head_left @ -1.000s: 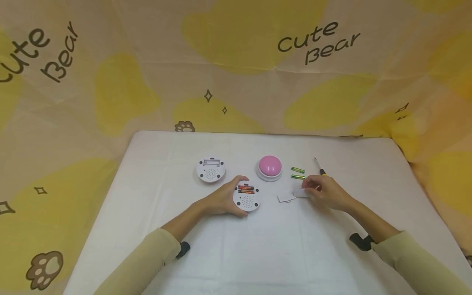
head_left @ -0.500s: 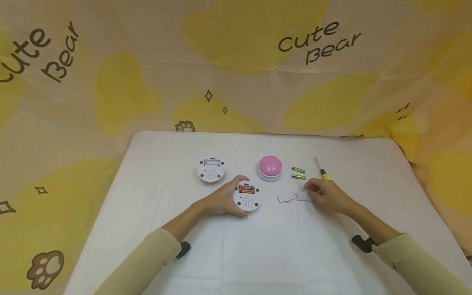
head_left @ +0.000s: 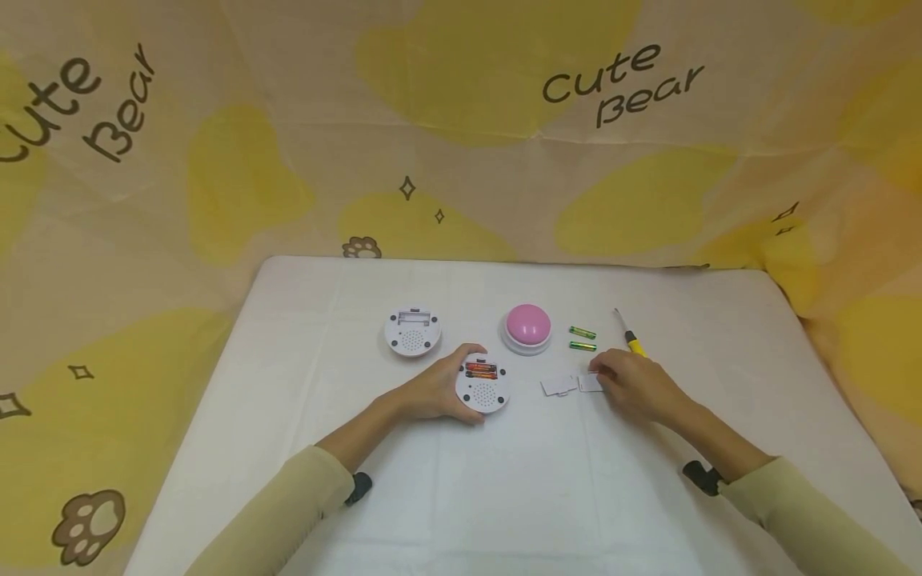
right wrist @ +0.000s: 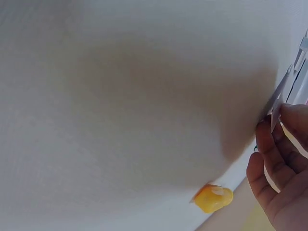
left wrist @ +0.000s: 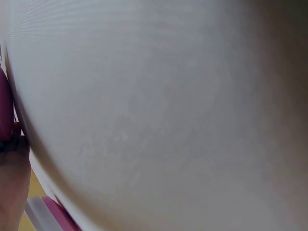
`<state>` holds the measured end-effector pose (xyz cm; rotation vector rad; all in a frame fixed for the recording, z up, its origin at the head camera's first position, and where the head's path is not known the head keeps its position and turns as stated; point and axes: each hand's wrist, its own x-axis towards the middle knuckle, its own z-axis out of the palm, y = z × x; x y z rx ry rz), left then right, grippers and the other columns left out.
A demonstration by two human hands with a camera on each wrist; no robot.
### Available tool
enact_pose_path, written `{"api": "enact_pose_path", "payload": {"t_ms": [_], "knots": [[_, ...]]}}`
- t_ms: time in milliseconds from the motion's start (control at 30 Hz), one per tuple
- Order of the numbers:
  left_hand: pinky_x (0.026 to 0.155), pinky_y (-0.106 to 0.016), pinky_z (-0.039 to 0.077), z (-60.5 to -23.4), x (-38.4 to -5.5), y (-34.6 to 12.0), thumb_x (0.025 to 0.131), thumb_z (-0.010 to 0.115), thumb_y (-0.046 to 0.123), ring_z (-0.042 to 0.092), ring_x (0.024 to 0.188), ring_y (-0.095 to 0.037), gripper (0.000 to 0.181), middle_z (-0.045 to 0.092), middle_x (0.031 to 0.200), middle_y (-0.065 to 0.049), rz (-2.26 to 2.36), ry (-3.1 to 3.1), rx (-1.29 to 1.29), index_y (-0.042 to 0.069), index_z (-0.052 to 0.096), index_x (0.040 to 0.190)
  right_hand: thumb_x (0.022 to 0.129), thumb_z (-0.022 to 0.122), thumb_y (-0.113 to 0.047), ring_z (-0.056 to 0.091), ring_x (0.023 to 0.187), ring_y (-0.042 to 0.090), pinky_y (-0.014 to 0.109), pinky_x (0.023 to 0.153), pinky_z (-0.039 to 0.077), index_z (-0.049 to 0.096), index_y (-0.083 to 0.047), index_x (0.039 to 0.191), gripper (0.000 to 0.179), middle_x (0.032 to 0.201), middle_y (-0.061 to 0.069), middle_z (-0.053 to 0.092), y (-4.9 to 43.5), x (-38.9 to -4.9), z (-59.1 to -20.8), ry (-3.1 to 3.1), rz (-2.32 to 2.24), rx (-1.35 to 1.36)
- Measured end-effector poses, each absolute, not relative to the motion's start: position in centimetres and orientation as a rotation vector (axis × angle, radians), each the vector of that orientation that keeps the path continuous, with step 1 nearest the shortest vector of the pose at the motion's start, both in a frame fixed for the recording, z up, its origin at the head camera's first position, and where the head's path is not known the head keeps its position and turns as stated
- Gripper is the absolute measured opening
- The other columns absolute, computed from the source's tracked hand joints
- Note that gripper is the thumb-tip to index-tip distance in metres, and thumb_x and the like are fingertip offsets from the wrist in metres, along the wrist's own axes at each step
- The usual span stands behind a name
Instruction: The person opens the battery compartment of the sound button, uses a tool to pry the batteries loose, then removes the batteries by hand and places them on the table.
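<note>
My left hand (head_left: 432,392) grips a round white push-button light (head_left: 484,398) by its left side, with its underside facing up. Two orange batteries (head_left: 481,370) sit in its uncovered compartment. In the left wrist view, part of the left hand (left wrist: 13,178) shows beside a dark pink dome (left wrist: 6,106). My right hand (head_left: 637,384) pinches a small white battery cover (head_left: 590,383) close to the tabletop; thumb and fingertips meet on it in the right wrist view (right wrist: 275,113). A second white battery cover (head_left: 559,386) lies just left of it.
Another upturned white light (head_left: 413,334) with a bare battery compartment lies at the back left. A pink-domed light (head_left: 528,326) stands upright near the middle. Two green batteries (head_left: 583,346) and a yellow-handled screwdriver (head_left: 631,340) lie at the right, on the white table (head_left: 461,496).
My right hand has shifted slightly right and lowered the cover it pinches beside the other one. More of the screwdriver's handle shows now. The left hand and its light have stayed put.
</note>
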<state>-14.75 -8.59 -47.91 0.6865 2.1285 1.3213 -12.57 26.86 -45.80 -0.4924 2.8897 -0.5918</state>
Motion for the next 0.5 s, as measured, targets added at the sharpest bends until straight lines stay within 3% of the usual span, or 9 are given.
{"api": "enact_pose_path", "payload": {"t_ms": [500], "knots": [[0.096,-0.034,0.043,-47.95,-14.77,-8.6,0.066,0.094,0.019,0.058,0.104,-0.014,0.106,0.06,0.12,0.002,1.318,2.136,0.688,0.016,0.028,0.15,0.089,0.07,-0.003,0.066,0.093,0.024,0.046,0.086,0.055,0.071,-0.004,0.107,0.018,0.101,0.006,0.071,26.96,-12.34,-46.22,2.942,-0.568,-0.559]]}}
